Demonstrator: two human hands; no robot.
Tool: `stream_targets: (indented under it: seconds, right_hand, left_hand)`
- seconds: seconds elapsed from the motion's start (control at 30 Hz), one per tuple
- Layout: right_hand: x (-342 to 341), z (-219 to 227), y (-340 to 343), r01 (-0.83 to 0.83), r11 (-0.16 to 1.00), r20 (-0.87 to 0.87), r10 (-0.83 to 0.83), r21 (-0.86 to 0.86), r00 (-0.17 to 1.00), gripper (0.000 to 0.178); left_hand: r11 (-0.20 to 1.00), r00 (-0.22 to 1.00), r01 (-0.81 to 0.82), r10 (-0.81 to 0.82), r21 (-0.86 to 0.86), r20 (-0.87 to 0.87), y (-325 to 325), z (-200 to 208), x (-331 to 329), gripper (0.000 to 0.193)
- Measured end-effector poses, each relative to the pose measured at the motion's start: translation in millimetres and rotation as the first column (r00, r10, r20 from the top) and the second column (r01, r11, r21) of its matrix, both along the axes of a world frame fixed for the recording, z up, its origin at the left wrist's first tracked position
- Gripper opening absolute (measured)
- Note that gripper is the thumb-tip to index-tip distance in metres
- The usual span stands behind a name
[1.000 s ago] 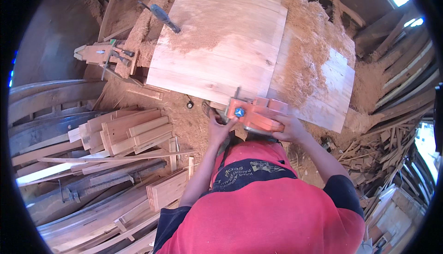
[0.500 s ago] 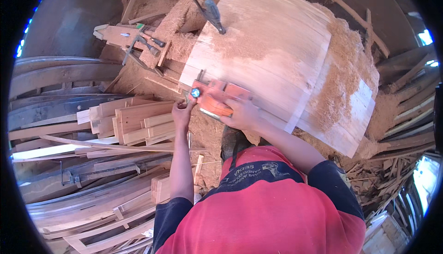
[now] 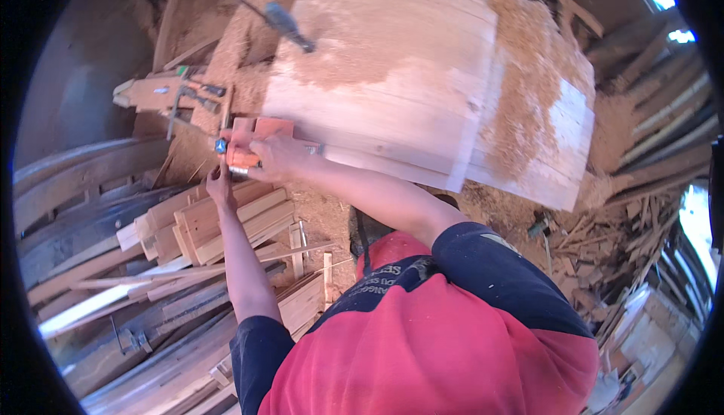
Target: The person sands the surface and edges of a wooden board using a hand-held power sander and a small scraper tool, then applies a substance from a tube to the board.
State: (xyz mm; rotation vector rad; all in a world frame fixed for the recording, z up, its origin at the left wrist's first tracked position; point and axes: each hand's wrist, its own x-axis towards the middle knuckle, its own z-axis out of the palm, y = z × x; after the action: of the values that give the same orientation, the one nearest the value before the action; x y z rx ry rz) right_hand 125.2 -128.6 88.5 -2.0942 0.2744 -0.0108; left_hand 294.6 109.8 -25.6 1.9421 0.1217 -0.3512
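An orange electric planer (image 3: 241, 137) with a blue front knob is at the near left edge of a wide pale wooden panel (image 3: 400, 132), its front end reaching past that edge. My right hand (image 3: 280, 157) is wrapped round the planer's rear handle. My left hand (image 3: 219, 189) is closed at the planer's front end, just below the blue knob; its fingertips are small and partly hidden there. Wood shavings (image 3: 520, 98) lie over parts of the panel. A clamp with a grey-blue handle (image 3: 283, 21) stands at the panel's far left edge.
Left of the panel, a hammer (image 3: 185, 98) and other hand tools lie on a board. Stacked timber blocks (image 3: 204, 222) and long planks (image 3: 173, 355) fill the left side. Scrap wood (image 3: 603, 264) is heaped at the right, below leaning curved timbers (image 3: 671, 128).
Both hands and the planer have moved left along the panel to its left edge. My right arm is stretched further across. The whole view has shifted slightly.
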Motion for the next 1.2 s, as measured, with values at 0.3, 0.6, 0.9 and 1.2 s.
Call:
stream_targets:
  seconds: [0.3,0.6,0.9,1.2]
  right_hand:
    - [-278.8,9.5,-84.9,0.046,0.995,-0.11,-0.056,-0.091,0.992,0.045]
    - [-481.1,23.0,-150.0,0.14,0.979,-0.085,-0.153,-0.145,0.985,0.045]
    - [-343.5,3.9,-103.0,0.092,0.986,-0.06,-0.101,-0.14,0.993,0.041]
    - [-158.0,1.0,-43.2,0.028,0.997,-0.044,-0.031,-0.068,0.999,0.045]
  left_hand:
    - [0.919,0.925,0.361,-0.331,0.161,-0.184,-90.2,5.2,-248.0,0.058]
    - [0.803,0.815,0.575,-0.544,0.158,-0.2,-171.2,34.6,-433.1,0.073]
    - [0.914,0.909,0.386,-0.353,0.125,-0.22,-117.2,16.2,-315.1,0.072]
    - [0.981,0.98,0.174,-0.163,0.09,-0.118,-51.3,6.8,-150.3,0.071]
